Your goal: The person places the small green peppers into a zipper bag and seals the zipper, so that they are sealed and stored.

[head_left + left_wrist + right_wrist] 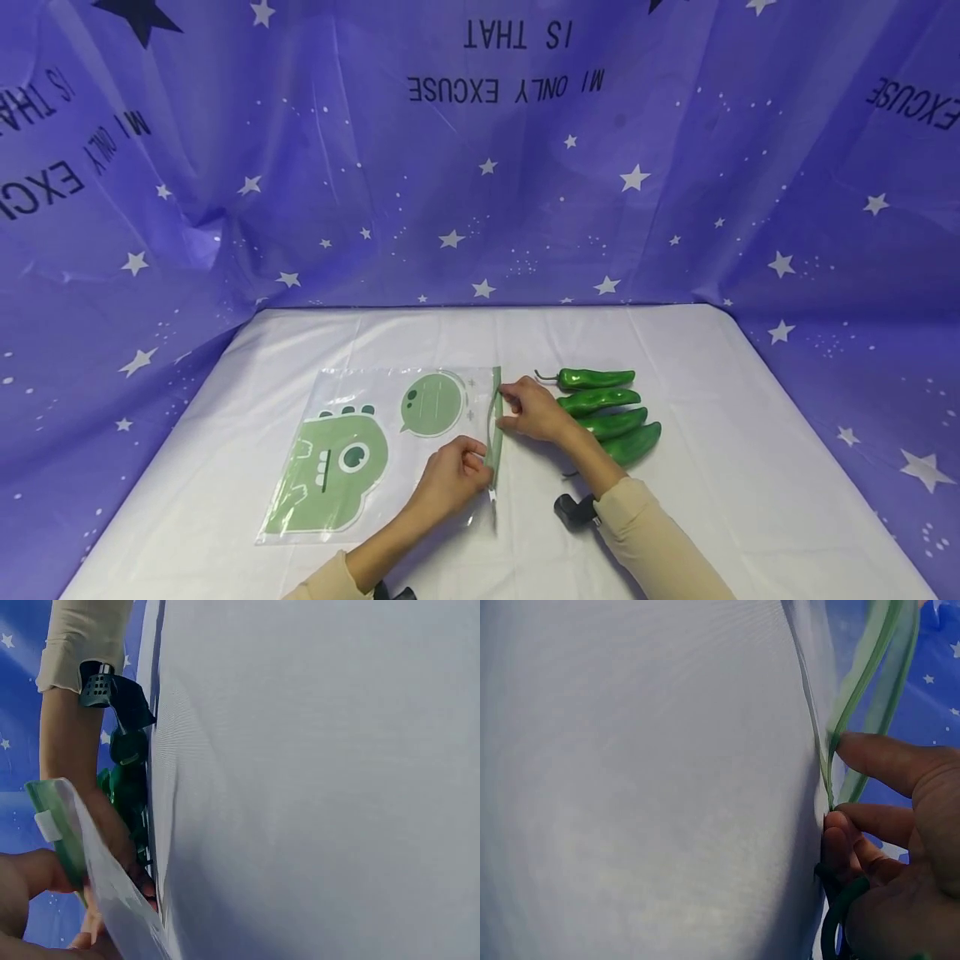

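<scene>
A clear zip bag (397, 475) with a green dinosaur print lies flat on the white table, its green zip strip (493, 457) toward the right. My left hand (453, 475) pinches the strip near its front end; a white slider (48, 826) shows beside the thumb in the left wrist view. Farther back, my right hand (536, 410) holds the same edge between thumb and fingers. Between the hands the two green edges stand apart, so the mouth is partly parted. In the right wrist view, the right thumb (877, 757) touches one green edge.
Several green peppers (596, 379) lie side by side just right of the bag, partly behind the right hand and forearm. Dark wrist devices (576, 511) hang by the sleeves. A purple star-printed curtain (480, 208) surrounds the white table (750, 467) at the back and sides.
</scene>
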{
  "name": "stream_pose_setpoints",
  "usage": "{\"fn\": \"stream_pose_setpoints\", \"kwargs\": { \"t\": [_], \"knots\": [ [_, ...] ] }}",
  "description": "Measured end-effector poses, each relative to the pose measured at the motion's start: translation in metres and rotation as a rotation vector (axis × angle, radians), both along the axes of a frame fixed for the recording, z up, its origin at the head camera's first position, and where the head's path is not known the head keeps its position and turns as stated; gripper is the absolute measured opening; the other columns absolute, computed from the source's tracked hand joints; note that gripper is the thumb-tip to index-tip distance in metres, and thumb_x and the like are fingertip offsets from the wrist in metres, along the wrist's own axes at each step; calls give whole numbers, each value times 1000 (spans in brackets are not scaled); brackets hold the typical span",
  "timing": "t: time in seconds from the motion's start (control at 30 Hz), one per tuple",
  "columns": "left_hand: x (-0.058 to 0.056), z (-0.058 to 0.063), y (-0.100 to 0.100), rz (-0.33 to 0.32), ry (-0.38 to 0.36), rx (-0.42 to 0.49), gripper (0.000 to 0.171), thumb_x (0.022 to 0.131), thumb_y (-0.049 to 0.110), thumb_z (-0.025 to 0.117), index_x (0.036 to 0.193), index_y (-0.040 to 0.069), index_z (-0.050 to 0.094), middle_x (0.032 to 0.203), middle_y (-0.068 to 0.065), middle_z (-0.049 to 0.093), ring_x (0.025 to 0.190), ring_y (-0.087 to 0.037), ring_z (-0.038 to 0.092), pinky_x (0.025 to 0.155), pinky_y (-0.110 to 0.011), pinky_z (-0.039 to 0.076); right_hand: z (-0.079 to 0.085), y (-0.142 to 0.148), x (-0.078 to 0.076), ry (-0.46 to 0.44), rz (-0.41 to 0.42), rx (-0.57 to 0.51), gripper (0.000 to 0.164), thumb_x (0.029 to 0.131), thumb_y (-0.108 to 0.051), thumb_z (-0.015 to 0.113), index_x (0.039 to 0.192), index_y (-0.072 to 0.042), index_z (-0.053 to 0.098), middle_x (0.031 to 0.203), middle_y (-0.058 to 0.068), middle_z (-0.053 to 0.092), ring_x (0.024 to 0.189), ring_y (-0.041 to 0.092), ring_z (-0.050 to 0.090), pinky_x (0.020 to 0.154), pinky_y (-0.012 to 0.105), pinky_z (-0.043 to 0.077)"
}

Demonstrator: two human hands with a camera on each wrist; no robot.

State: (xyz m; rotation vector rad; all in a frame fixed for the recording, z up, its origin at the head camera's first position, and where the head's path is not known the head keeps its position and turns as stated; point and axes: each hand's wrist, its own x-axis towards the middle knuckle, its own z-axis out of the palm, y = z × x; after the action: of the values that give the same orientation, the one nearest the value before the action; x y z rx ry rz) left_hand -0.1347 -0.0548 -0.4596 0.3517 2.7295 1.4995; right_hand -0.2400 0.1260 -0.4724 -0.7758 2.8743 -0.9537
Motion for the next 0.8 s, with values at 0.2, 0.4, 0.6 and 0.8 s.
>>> {"fn": "stream_pose_setpoints", "kwargs": {
  "t": [0.2, 0.4, 0.6, 0.8],
  "knots": [
    [-1, 5, 0, 61, 32, 119, 18, 74, 0, 65, 92, -1, 63, 71, 2, 60, 62, -4, 56, 57, -18, 49, -4, 0, 1, -13, 9, 10, 62, 74, -22, 80, 126, 4, 57, 87, 4, 49, 77, 13, 44, 70, 28, 40],
    [1, 10, -2, 174, 61, 280, 21, 79, 0, 68, 100, -1, 62, 78, -2, 62, 68, -8, 60, 61, -19, 52, -10, 0, 6, -43, 12, 28, 69, 75, -23, 81, 131, 5, 51, 94, 5, 48, 79, 13, 44, 73, 29, 42],
    [1, 18, -4, 268, 111, 462, 24, 82, -5, 68, 105, -5, 60, 85, -9, 62, 73, -13, 61, 64, -18, 51, -7, -1, 10, -48, 31, 31, 69, 78, -22, 79, 132, 7, 49, 98, 8, 48, 79, 12, 43, 72, 30, 42],
    [10, 46, -2, 295, 235, 533, 22, 83, -10, 65, 103, -13, 58, 88, -19, 62, 79, -25, 62, 71, -22, 53, -1, -1, 6, -30, 42, 46, 70, 79, -21, 78, 134, 7, 46, 100, 9, 48, 79, 12, 43, 72, 31, 42]
  ]
}}
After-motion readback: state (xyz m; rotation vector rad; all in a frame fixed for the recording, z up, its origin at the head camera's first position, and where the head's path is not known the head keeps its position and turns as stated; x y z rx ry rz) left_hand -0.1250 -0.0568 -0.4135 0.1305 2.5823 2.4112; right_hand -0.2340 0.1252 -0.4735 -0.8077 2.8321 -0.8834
